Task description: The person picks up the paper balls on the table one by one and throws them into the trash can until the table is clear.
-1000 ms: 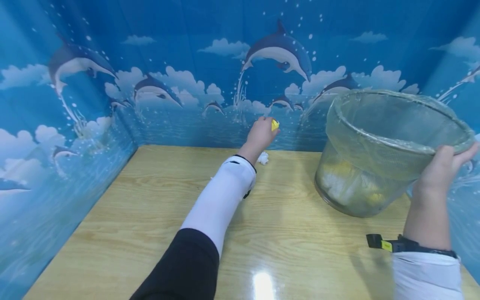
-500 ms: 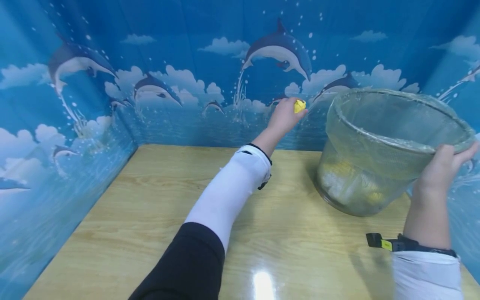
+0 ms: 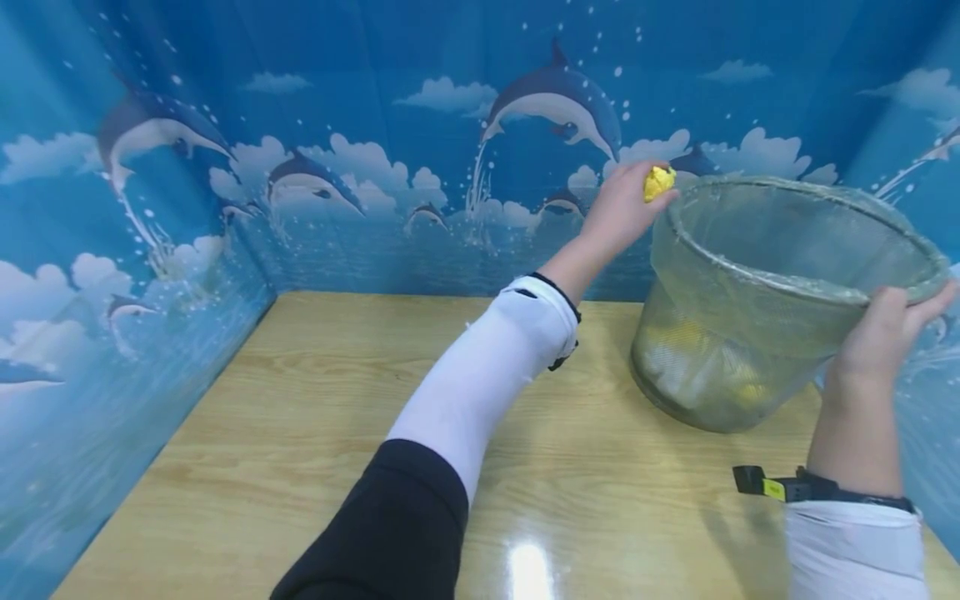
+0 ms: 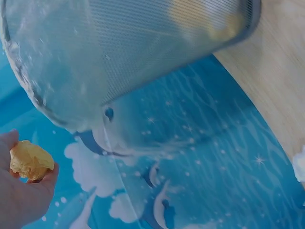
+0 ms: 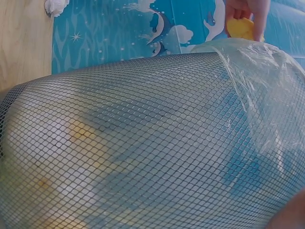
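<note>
- The left hand (image 3: 622, 208) is raised at the far left edge of the bin's rim, its fingertips pinching a crumpled yellow paper ball (image 3: 658, 182).
- In the left wrist view the yellow paper ball (image 4: 29, 161) sits between thumb and fingers, apart from the bin's mesh wall.
- The right hand (image 3: 885, 333) grips the near right rim of the mesh bin (image 3: 757, 333), fingers curled over the edge.
- The bin is tilted, its mouth leaning toward the person, its base resting on the wooden table (image 3: 300, 433).
- A clear plastic liner (image 5: 267, 90) lines the bin; yellow and white crumpled scraps (image 3: 697, 367) lie at the bottom.
- A small white paper scrap (image 5: 56, 5) lies on the table by the blue dolphin-patterned wall (image 3: 337, 167).
</note>
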`<state>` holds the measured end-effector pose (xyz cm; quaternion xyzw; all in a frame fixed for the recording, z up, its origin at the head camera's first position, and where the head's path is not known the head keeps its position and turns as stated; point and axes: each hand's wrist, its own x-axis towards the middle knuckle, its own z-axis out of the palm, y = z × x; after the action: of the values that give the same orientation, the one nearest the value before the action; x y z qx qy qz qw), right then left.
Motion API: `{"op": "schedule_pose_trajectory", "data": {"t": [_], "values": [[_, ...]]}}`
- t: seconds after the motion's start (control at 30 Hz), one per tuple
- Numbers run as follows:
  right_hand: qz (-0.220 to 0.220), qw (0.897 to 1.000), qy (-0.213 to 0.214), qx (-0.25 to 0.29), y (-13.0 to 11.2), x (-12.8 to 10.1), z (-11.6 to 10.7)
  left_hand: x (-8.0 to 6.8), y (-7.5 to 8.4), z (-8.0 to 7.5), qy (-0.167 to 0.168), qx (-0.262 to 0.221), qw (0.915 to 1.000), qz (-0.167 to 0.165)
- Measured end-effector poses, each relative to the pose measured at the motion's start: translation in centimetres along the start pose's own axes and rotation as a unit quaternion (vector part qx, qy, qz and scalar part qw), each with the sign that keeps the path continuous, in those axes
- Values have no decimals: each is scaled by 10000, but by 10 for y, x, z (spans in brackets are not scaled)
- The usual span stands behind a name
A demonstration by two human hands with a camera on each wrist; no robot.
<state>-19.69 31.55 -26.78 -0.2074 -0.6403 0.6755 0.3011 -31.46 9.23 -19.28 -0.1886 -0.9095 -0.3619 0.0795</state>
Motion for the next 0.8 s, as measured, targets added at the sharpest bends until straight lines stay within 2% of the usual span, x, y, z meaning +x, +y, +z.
{"op": "schedule_pose_trajectory", "data": {"t": [0.17,0.37,0.53,0.8], "values": [[-125,9999,40,30,0,1,-1,3,16,10,-281,30,9995,141],[-45,10000,34,18,-1,1,-1,7,31,18,-532,154,9983,201],[-195,9997,63,103,-2,2,-1,6,44,27,-797,281,9955,418],[-67,9999,51,134,1,2,-1,1,50,39,-1022,444,9917,638]]}}
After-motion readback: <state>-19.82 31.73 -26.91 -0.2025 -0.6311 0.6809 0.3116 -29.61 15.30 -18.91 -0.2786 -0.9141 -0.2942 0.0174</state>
